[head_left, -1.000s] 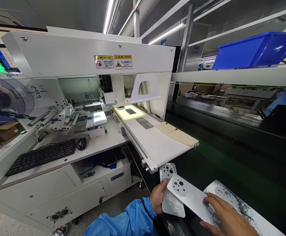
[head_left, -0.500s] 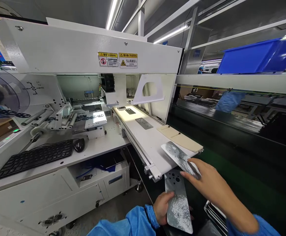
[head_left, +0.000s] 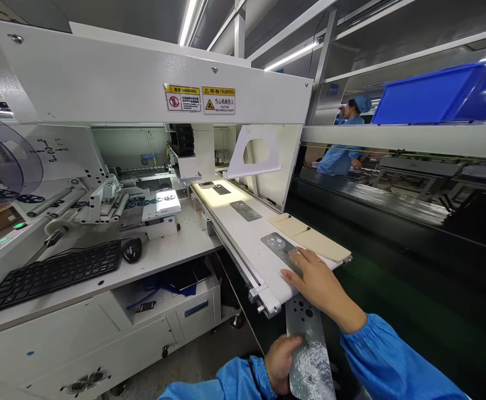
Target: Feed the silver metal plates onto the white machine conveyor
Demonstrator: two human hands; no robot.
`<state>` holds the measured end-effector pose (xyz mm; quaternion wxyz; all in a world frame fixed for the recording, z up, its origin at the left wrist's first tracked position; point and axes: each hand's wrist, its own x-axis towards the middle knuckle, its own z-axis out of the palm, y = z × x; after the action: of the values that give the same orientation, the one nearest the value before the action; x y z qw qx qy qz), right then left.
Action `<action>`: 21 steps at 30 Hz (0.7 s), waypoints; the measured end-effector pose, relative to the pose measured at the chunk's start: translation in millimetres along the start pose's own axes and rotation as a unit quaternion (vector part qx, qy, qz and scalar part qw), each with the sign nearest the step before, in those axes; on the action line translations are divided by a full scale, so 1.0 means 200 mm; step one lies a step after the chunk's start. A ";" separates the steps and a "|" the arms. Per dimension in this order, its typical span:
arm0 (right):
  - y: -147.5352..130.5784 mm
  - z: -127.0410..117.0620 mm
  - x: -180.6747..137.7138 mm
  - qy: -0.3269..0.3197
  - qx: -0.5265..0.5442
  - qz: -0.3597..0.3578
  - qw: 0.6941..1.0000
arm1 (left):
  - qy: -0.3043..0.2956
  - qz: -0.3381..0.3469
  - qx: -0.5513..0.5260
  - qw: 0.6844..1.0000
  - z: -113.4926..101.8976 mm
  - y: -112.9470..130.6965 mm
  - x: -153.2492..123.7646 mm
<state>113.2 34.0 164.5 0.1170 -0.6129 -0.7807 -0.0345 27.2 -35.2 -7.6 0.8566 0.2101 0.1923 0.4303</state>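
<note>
My left hand (head_left: 279, 364) grips a grey phone back panel (head_left: 312, 353) with round camera holes, thumb on its face, below the near end of the white conveyor belt (head_left: 243, 239). Fingers extended, my right hand (head_left: 320, 283) rests on another back panel (head_left: 275, 243) lying flat on the belt and hides its near end. Farther along lies a third grey panel (head_left: 246, 210). A small dark panel (head_left: 221, 189) sits at the lit stretch under the machine.
A cream board (head_left: 310, 236) borders the belt's right side. The white machine (head_left: 122, 83) spans above it. A keyboard (head_left: 51, 272) and mouse (head_left: 132, 250) lie on the left ledge. A blue bin (head_left: 430, 97) stands upper right; behind the dark line, a person in blue (head_left: 338, 158) is visible.
My right hand has lowered its panel from the air onto the belt, and its fingers have spread off the grip. My left hand still holds its panel.
</note>
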 end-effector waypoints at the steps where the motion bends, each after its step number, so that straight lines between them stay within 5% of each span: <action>1: -0.01 0.01 -0.02 -0.001 0.004 -0.015 1.000 | -0.001 -0.001 0.003 1.000 0.01 0.00 0.00; 10: -0.02 0.11 -0.04 0.003 0.015 -0.056 0.998 | 0.018 0.018 0.014 1.000 0.07 0.03 -0.02; 21: 0.00 0.10 0.03 -0.012 0.014 -0.048 0.999 | 0.040 0.016 0.016 0.999 0.02 0.01 0.00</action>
<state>108.4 43.1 146.9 0.1145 -0.5732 -0.8111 -0.0220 27.6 -35.6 -3.5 0.8379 0.2090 0.2298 0.4488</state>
